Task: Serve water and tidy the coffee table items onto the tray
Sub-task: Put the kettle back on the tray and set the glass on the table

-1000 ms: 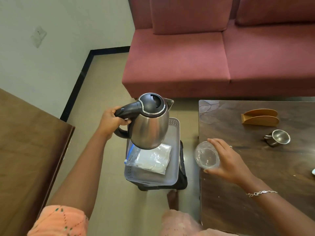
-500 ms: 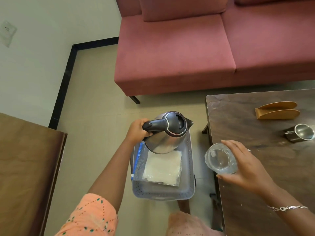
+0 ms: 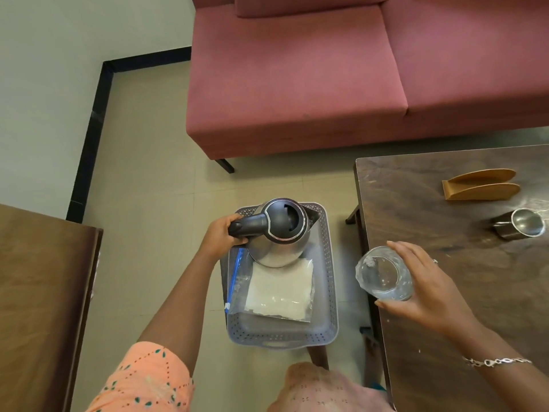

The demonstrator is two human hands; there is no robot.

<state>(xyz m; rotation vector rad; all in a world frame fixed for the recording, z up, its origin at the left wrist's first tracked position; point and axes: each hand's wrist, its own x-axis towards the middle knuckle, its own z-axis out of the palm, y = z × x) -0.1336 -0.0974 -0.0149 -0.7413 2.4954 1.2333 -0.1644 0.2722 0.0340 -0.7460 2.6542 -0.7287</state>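
Left hand (image 3: 221,237) is clenching the black handle of the heavy steel kettle (image 3: 279,233) at frame centre; right hand (image 3: 427,288) is cupping the fragile, slippery clear glass (image 3: 383,273).

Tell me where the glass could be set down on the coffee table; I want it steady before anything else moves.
Bare wood lies on the coffee table between its left edge and the wooden holder, and below the steel cup beyond the right hand holding the glass. The tray is crowded: the kettle, in the left hand's grip, and a bag fill it.
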